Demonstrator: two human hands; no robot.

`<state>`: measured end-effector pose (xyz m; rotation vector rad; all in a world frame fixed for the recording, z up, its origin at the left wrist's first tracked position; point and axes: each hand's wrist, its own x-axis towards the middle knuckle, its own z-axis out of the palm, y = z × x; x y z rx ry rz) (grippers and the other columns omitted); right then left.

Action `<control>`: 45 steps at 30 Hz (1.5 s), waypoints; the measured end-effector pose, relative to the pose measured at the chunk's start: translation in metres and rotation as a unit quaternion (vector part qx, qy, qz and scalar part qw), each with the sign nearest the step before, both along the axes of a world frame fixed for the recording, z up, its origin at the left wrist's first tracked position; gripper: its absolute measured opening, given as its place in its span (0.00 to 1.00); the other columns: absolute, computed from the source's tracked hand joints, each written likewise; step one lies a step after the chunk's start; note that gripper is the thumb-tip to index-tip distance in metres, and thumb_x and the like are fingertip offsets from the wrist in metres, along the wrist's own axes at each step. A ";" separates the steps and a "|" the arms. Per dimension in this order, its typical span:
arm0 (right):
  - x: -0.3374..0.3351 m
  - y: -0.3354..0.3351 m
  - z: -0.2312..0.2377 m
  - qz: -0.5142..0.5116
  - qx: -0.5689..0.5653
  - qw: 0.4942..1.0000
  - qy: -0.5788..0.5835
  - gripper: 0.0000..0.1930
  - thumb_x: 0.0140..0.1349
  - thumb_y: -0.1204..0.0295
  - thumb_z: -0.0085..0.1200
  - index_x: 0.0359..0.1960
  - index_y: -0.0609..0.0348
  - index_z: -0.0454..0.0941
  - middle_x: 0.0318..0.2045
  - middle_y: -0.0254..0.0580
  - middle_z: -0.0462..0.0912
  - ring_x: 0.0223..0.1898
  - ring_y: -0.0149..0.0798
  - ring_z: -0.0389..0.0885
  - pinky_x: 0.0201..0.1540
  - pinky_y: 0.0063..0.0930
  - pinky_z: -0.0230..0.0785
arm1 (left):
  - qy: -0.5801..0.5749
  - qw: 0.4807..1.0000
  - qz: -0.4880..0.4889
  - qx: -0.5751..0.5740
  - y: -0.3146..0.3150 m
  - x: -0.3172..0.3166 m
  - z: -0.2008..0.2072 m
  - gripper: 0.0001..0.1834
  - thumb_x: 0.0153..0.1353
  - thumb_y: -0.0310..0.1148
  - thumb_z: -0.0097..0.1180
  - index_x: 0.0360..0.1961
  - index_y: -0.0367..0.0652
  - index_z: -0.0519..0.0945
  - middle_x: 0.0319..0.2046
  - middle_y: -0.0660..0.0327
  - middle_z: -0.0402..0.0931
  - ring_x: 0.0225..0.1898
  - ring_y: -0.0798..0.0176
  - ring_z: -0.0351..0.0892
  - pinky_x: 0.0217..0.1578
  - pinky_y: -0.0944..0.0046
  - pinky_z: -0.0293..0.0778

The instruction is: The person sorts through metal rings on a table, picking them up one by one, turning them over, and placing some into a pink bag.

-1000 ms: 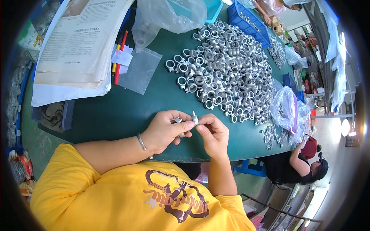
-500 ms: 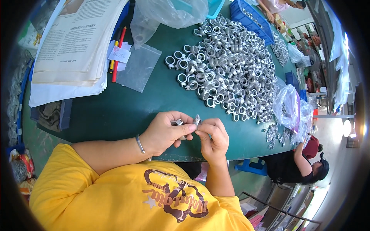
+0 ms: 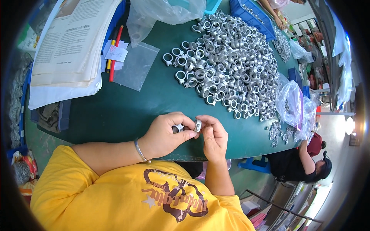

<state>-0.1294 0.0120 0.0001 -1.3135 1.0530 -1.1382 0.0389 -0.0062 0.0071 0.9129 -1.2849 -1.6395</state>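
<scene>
Centre frame: one small metal ring (image 3: pixel 177 128) is pinched in the curled left hand (image 3: pixel 165 134), another ring (image 3: pixel 198 125) in right hand (image 3: pixel 214 135) fingertips. Likely light, rigid, slick; best gripped across the rim.

We count two hands at work, our left hand (image 3: pixel 163 134) and right hand (image 3: pixel 214 134), each pinching one metal ring: one ring in the left (image 3: pixel 177 128), one in the right (image 3: pixel 198 125). On the green table (image 3: pixel 127 111) lies one heap of silver rings (image 3: pixel 227 61), too many to number. Besides these we see two red pencils (image 3: pixel 114 54), one stack of printed papers (image 3: pixel 69 50), one flat clear bag (image 3: pixel 137 65) and one blue crate (image 3: pixel 250 15).
</scene>
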 end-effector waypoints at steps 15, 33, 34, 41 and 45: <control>-0.001 0.000 -0.004 0.001 0.034 0.992 -0.119 0.09 0.59 0.79 0.50 0.41 0.67 0.69 0.34 0.42 0.76 0.34 0.27 0.74 0.37 0.19 0.68 | 0.000 0.999 0.000 0.041 0.001 -0.001 0.000 0.05 0.53 0.23 0.56 0.32 0.37 0.76 0.28 0.63 0.74 0.28 0.71 0.74 0.24 0.76 0.68; -0.001 -0.011 0.018 -0.035 -0.295 0.932 0.209 0.08 0.46 0.81 0.58 0.30 0.67 0.77 0.35 0.51 0.79 0.37 0.44 0.79 0.39 0.30 0.72 | 0.210 0.889 -0.065 0.401 -0.008 0.005 0.003 0.12 0.61 0.37 0.47 0.37 0.39 0.75 0.28 0.60 0.76 0.26 0.67 0.78 0.17 0.73 0.71; -0.003 -0.019 0.016 -0.105 -0.297 0.908 0.277 0.07 0.47 0.82 0.56 0.30 0.66 0.77 0.33 0.49 0.79 0.34 0.44 0.78 0.36 0.29 0.72 | 0.201 0.885 -0.055 0.416 -0.009 0.005 0.009 0.12 0.62 0.35 0.45 0.37 0.37 0.75 0.28 0.58 0.76 0.26 0.66 0.78 0.17 0.73 0.71; -0.004 -0.066 0.000 -0.172 -0.259 0.822 0.477 0.06 0.44 0.76 0.60 0.25 0.60 0.76 0.26 0.40 0.73 0.30 0.45 0.71 0.32 0.35 0.64 | 0.185 0.900 -0.057 0.390 -0.012 -0.001 -0.002 0.05 0.58 0.31 0.51 0.31 0.40 0.73 0.29 0.59 0.74 0.30 0.65 0.78 0.17 0.73 0.69; -0.007 -0.053 0.000 -0.151 -0.170 0.930 0.290 0.06 0.45 0.78 0.60 0.24 0.61 0.76 0.25 0.38 0.72 0.28 0.39 0.72 0.32 0.28 0.65 | 0.140 0.929 -0.010 0.342 -0.019 -0.006 0.002 0.06 0.57 0.31 0.53 0.33 0.40 0.73 0.29 0.60 0.74 0.29 0.67 0.78 0.17 0.75 0.68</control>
